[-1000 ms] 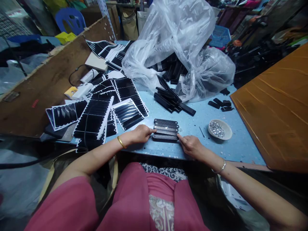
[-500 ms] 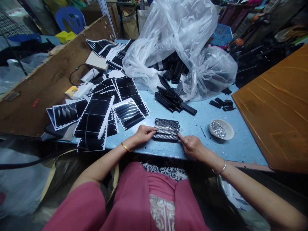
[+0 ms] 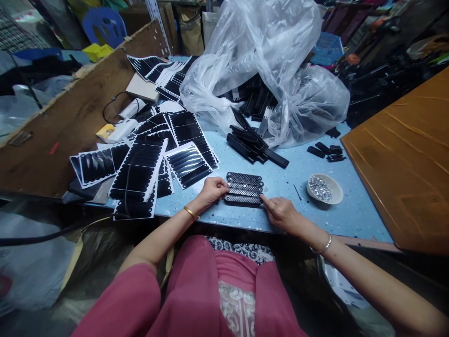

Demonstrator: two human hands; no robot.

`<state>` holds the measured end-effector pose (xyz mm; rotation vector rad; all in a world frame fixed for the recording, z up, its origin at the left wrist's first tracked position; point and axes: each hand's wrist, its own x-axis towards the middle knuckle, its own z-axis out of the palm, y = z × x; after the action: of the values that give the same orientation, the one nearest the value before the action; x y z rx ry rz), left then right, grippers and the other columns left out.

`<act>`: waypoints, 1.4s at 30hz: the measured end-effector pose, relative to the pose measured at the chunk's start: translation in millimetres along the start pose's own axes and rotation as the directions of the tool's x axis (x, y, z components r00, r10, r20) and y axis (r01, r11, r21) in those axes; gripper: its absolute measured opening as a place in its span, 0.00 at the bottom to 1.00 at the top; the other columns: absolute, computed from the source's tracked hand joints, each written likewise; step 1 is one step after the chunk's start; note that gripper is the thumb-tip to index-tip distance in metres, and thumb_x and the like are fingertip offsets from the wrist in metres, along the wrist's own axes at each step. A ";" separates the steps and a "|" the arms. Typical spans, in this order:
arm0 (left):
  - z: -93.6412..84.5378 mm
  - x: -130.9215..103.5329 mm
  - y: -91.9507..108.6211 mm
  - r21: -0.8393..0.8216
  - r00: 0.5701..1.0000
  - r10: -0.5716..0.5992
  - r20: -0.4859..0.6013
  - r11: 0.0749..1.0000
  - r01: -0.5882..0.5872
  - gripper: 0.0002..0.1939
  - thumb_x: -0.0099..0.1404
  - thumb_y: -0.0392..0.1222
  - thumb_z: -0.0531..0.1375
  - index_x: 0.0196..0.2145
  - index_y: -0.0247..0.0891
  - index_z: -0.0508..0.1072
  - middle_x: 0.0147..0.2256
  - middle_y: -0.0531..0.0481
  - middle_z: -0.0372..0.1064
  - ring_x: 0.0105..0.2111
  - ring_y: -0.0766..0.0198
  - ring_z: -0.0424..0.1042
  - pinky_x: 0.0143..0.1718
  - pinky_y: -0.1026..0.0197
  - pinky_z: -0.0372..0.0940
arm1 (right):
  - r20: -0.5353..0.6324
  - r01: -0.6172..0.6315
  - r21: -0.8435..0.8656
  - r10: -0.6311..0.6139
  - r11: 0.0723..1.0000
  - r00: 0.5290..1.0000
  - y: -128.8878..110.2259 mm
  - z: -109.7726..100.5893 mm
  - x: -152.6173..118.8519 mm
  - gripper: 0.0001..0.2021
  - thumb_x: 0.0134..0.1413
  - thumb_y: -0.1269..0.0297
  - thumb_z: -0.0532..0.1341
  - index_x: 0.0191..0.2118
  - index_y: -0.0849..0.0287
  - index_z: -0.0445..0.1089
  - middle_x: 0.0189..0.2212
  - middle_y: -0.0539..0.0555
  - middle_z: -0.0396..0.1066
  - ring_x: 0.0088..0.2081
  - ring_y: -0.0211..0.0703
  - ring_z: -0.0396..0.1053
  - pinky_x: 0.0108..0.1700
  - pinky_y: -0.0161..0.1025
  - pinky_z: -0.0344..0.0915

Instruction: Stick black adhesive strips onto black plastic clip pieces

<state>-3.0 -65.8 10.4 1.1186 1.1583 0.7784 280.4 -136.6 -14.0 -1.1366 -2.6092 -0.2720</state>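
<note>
Several black strips with a pale crosshatch pattern [image 3: 244,187] lie side by side in a block on the blue tabletop, close to its front edge. At their left end is my left hand [image 3: 212,191], its thumb and forefinger pinched at one of the middle strips. My right hand [image 3: 280,211] has its forefinger against the right end of the lowest strip, the other fingers curled under. A white bowl [image 3: 336,191] of small shiny metal pieces stands to the right. Between it and my right hand lies a thin dark pin [image 3: 297,192].
Sheets of black stickers [image 3: 138,166] overlap on the left, by a wooden board [image 3: 70,121]. A large clear plastic bag [image 3: 259,42] holding black parts stands behind. Loose black pieces [image 3: 252,145] lie before it. A brown panel [image 3: 410,164] leans at the right.
My left hand has shifted slightly, its fingers more curled at the strips' left end. My right hand and the strips stay almost in place.
</note>
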 end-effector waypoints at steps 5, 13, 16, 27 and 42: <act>-0.4 -1.5 8.2 -0.010 0.999 -0.010 0.031 1.000 0.010 0.04 0.50 0.34 0.63 0.23 0.32 0.70 0.16 0.55 0.66 0.11 0.74 0.60 0.12 0.72 0.52 | -0.029 0.026 0.003 -0.026 1.000 0.999 -0.1 -2.3 1.8 0.19 0.55 0.77 0.53 0.53 0.73 0.67 0.23 0.57 0.72 0.23 0.43 0.65 0.27 0.39 0.57; -2.7 -6.4 10.2 0.027 1.000 0.017 0.012 0.999 -0.017 0.11 0.56 0.42 0.64 0.23 0.32 0.69 0.18 0.53 0.67 0.12 0.74 0.61 0.12 0.71 0.52 | 0.008 -0.005 0.043 0.005 0.999 1.000 -0.1 -3.2 0.7 0.21 0.56 0.76 0.53 0.55 0.71 0.66 0.24 0.57 0.72 0.25 0.43 0.66 0.29 0.39 0.57; -3.5 -7.0 8.0 0.094 0.999 0.028 -0.018 0.995 -0.026 0.12 0.54 0.44 0.65 0.24 0.32 0.69 0.17 0.55 0.65 0.11 0.73 0.61 0.12 0.70 0.52 | 0.005 -0.007 0.040 0.007 0.999 1.000 -0.5 -1.6 -0.4 0.21 0.55 0.76 0.53 0.55 0.72 0.66 0.25 0.58 0.72 0.25 0.44 0.66 0.29 0.39 0.57; 3.4 -7.8 8.4 0.051 0.997 0.059 -0.040 0.997 -0.057 0.05 0.53 0.37 0.63 0.25 0.31 0.73 0.17 0.57 0.64 0.12 0.76 0.56 0.14 0.70 0.49 | -0.008 0.004 0.049 -0.004 0.999 1.000 1.7 -0.5 -1.0 0.23 0.54 0.76 0.54 0.56 0.72 0.66 0.23 0.56 0.71 0.24 0.43 0.65 0.28 0.39 0.57; -3.0 6.4 11.7 -0.031 0.990 -0.141 0.023 0.989 0.142 0.05 0.48 0.31 0.65 0.21 0.29 0.72 0.16 0.51 0.69 0.10 0.73 0.61 0.11 0.71 0.50 | 0.064 -0.036 0.050 0.033 0.998 0.997 2.5 3.0 -3.1 0.22 0.55 0.76 0.54 0.56 0.72 0.66 0.25 0.58 0.72 0.26 0.44 0.66 0.29 0.39 0.58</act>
<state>-3.5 -55.7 19.6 1.0033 1.1897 0.6720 283.7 -136.2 -17.7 -1.1901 -2.6325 -0.1633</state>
